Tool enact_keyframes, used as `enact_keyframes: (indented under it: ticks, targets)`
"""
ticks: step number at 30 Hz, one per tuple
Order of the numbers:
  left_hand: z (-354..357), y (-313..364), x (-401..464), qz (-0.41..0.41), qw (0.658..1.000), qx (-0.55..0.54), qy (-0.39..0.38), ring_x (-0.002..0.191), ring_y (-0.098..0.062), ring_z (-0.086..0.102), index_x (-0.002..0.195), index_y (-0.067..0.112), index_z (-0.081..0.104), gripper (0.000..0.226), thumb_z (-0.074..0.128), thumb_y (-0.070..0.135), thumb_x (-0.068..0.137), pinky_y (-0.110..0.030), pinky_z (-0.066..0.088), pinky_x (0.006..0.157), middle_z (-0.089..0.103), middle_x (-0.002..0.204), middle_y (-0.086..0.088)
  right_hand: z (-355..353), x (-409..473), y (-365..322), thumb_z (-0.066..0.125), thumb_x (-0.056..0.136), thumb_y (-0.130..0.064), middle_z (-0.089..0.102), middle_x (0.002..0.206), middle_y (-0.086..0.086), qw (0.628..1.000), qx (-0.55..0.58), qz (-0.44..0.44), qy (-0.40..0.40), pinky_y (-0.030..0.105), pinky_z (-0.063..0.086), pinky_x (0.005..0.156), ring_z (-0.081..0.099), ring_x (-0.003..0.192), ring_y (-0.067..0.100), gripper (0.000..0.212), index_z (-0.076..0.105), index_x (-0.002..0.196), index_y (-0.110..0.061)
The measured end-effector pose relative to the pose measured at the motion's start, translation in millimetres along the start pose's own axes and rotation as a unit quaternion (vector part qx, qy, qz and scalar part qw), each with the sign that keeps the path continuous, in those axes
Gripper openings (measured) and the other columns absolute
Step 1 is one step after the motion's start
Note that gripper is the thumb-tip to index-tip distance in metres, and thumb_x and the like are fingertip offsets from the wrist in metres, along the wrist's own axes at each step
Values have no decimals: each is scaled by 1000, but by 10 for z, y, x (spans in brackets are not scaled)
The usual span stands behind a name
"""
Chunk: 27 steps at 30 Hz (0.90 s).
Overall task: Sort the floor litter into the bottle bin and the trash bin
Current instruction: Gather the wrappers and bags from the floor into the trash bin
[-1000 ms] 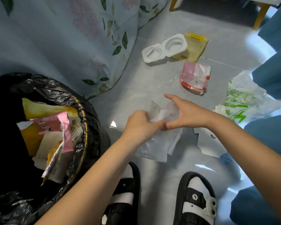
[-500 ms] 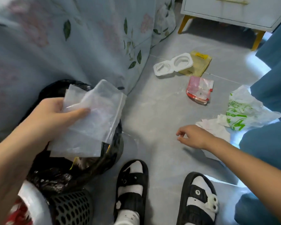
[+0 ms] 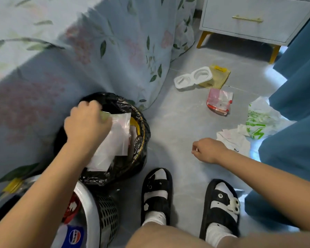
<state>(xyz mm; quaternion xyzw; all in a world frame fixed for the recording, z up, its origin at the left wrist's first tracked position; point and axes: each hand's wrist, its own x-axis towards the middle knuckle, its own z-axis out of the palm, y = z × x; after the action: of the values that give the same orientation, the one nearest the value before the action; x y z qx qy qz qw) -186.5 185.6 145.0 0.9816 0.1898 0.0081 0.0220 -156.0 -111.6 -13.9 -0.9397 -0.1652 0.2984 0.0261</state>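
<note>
My left hand [image 3: 85,122] grips a clear plastic bag [image 3: 115,140] and holds it over the mouth of the trash bin [image 3: 141,122], which is lined with a black bag. Below it at the bottom left stands the bottle bin [image 3: 106,217], a dark perforated basket with a white rim and bottles inside. My right hand [image 3: 208,150] hovers low over the floor with its fingers curled and nothing in them, just left of a crumpled white paper [image 3: 234,140]. Farther off lie a white plastic tray [image 3: 193,77], a yellow pouch [image 3: 220,76], a red and clear wrapper [image 3: 219,101] and a white bag with green print [image 3: 259,120].
A floral bedspread [image 3: 97,51] hangs down to the floor behind the bins. A white nightstand [image 3: 249,20] on yellow legs stands at the back. A blue curtain [image 3: 297,86] runs along the right. My feet in black slippers [image 3: 157,192] rest on the grey tile floor.
My left hand has carried the clear bag from the floor to the trash bin and lowered it over the opening. My right hand let go of it and hangs near the white paper.
</note>
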Motion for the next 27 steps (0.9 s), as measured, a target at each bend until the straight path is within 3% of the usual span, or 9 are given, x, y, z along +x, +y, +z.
enact_keyframes:
  ticks: [4,9,14,18,24,27]
  targets:
    - [12,645,22,128,990,-53,-32,105,-32,55,110,19,62,31,55,37,86,-37,45,80,57,110,-7,47,62,227,45,91,-30,62,118,2,999,10,31,-12,35,50,86,56,109,23,26,62,111,-24]
    - [563,1545,-124,271,953,-63,-123,109,-27,56,117,23,59,32,52,37,89,-33,41,78,58,118,-2,114,311,759,54,88,-17,54,130,4,998,-14,65,-5,35,47,86,50,119,24,41,51,128,-24]
    - [1265,1940,-215,290,933,-37,-211,112,-27,56,119,22,58,32,52,33,90,-31,40,78,58,122,-4,146,616,1460,81,70,-27,42,140,6,994,-23,107,28,41,42,98,34,129,31,88,31,143,-23]
    - [1623,2029,-259,290,918,-17,-271,113,-27,55,122,21,57,34,51,35,91,-33,43,82,56,122,-3,226,747,1794,88,53,-43,39,145,-1,993,-60,98,-27,40,37,97,31,128,30,115,23,147,-26]
    - [1867,2014,-274,286,910,-8,-300,109,-24,57,122,22,56,33,48,35,92,-33,47,85,57,121,-1,454,773,1849,83,56,-52,45,132,-1,988,-128,88,8,39,33,94,37,121,25,93,37,133,-27]
    - [1891,2023,-255,277,911,-16,-306,109,-23,57,122,21,56,34,48,36,92,-35,48,86,57,121,-1,424,777,1796,76,62,-58,50,127,-2,982,-169,80,-13,37,31,91,37,121,24,85,41,135,-32]
